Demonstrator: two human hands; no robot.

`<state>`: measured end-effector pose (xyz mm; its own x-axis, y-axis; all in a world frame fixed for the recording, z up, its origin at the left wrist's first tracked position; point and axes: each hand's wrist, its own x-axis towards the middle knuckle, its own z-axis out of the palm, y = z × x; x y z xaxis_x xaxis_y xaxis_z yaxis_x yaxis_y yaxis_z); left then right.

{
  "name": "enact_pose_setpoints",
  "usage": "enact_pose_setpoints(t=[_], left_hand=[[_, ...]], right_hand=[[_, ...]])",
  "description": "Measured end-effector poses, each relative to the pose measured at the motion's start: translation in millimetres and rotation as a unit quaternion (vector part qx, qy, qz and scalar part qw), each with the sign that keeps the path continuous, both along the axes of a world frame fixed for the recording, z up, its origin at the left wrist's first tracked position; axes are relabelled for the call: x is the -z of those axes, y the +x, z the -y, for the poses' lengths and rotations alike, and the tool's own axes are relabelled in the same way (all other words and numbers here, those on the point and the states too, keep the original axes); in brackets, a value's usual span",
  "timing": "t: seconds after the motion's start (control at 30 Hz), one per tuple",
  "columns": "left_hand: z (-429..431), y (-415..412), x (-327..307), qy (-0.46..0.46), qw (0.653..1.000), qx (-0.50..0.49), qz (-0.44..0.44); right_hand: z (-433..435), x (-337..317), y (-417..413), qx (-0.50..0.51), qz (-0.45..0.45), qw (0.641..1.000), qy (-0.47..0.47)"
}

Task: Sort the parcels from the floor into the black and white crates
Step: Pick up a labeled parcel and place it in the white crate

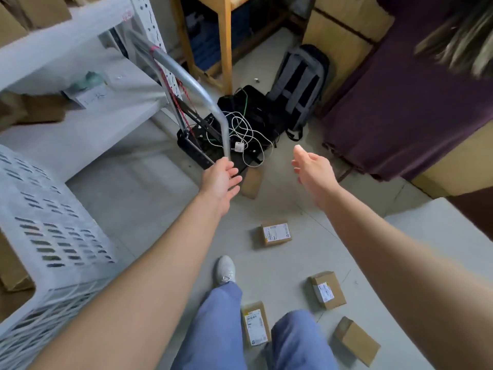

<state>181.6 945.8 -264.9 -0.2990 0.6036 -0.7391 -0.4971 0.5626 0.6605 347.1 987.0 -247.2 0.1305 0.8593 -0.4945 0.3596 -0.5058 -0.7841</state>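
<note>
White perforated plastic crate (53, 222) stands at near left. The left hand (220, 180), fingers spread and holding nothing, reaches out near a grey metal trolley handle (186, 81). Just right of it a small brown cardboard parcel (252, 184) lies on the grey floor (149, 198). The right hand (306, 169) is likewise spread and empty. Four more cardboard parcels (276, 233) lie nearer, centre to right. Step judged: reaching for a pick-up. Next move: lower, grip one parcel, carry it to a crate. No black crate is in view.
</note>
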Motion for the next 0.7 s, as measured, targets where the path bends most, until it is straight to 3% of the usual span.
enact_pose_setpoints(t=[0.37, 0.7], left_hand=[[-94.3, 0.2, 125.8, -0.114, 0.994, -0.003, 0.001], [-160.1, 44.3, 333.8, -0.19, 0.979, -0.069, 0.039]], right_hand=[[-116.4, 133.8, -27.7, -0.093, 0.047, 0.992, -0.065], [-203.8, 344.6, -7.1, -0.283, 0.096, 0.951, -0.077]])
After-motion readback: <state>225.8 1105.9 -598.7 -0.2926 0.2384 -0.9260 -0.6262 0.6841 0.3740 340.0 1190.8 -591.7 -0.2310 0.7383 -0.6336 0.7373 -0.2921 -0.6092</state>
